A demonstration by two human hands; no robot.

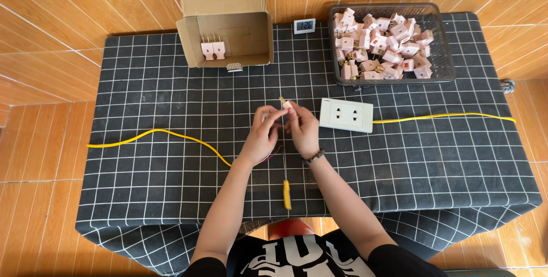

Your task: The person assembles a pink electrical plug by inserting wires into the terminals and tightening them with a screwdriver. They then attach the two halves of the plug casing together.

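Both hands meet over the middle of the table [142, 157], which is covered by a black cloth with a white grid. Between them they hold a small pale pink plug adapter [285, 104]; only its upper end shows above the fingertips, with a brass-coloured prong poking out at about 11 o'clock. The left hand [264, 134] has its fingers curled narrow around the adapter's left side, and the right hand [302, 128], with a bead bracelet at the wrist, pinches it from the right with thumb and fingers close together. The rest of the adapter's body is hidden inside the grip.

At 6 o'clock from the hands lies a screwdriver [286, 183] with a thin metal shaft and a yellow handle pointing toward the person. Just beside the right hand, at 3 o'clock, sits a white socket block [346, 115], with a yellow cable [445, 116] running off it to the right; another stretch of yellow cable curves away at 9 o'clock.

At 1 o'clock stands a dark wire basket [445, 43] heaped with many more pink adapters, jumbled at all angles. At 11 o'clock an open cardboard box [251, 34] lies on its side and holds a few pink adapters [212, 49] standing in a row. Between box and basket stands a small white digital clock [304, 25].
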